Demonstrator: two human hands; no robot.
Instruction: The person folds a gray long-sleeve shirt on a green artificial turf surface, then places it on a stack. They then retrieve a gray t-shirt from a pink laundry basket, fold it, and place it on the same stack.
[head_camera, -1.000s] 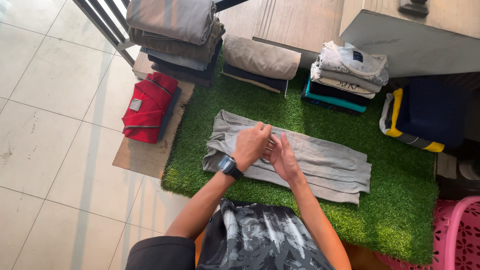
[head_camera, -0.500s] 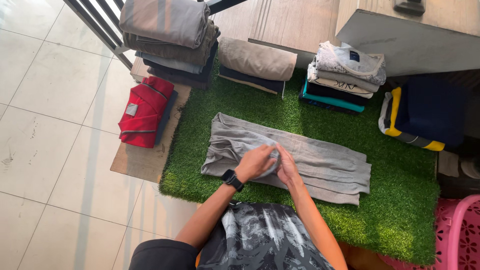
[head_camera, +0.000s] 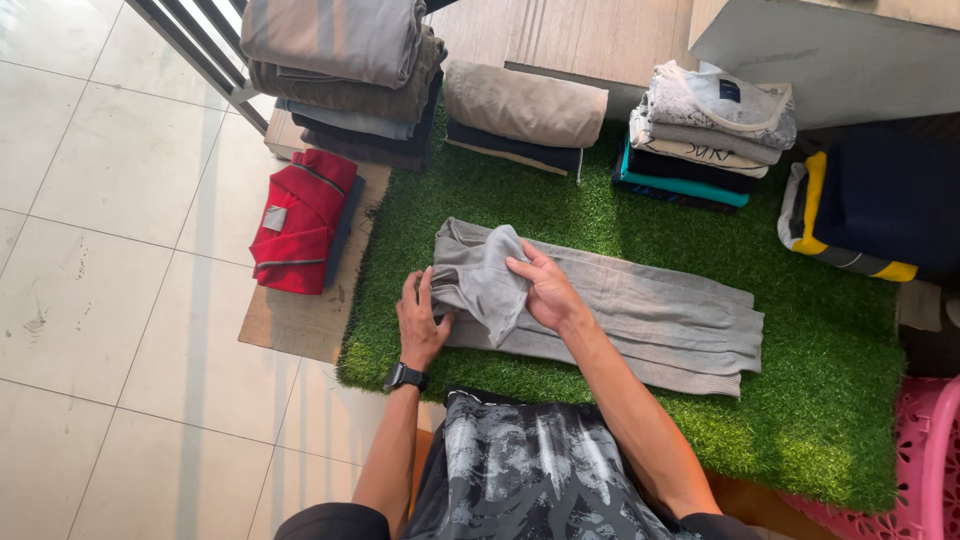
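Two hands folding grey garment (head_camera: 620, 310) on green turf mat (head_camera: 800, 420); left hand (head_camera: 422, 322) flat, fingers spread, pinning edge; right hand (head_camera: 545, 290) fingers gripping folded-over end; next likely press flat

Left hand (head_camera: 422, 325) and right hand (head_camera: 545, 290) both on the long folded garment (head_camera: 640, 315), which lies on the turf mat (head_camera: 800, 420). Garment runs off to the right of the right hand. Behind the hands: tall stack (head_camera: 345, 75), low stack (head_camera: 520, 115), third stack (head_camera: 705, 135). Left of left hand: folded jacket (head_camera: 300, 220) on cardboard (head_camera: 300, 315). Far right: basket (head_camera: 900, 470).
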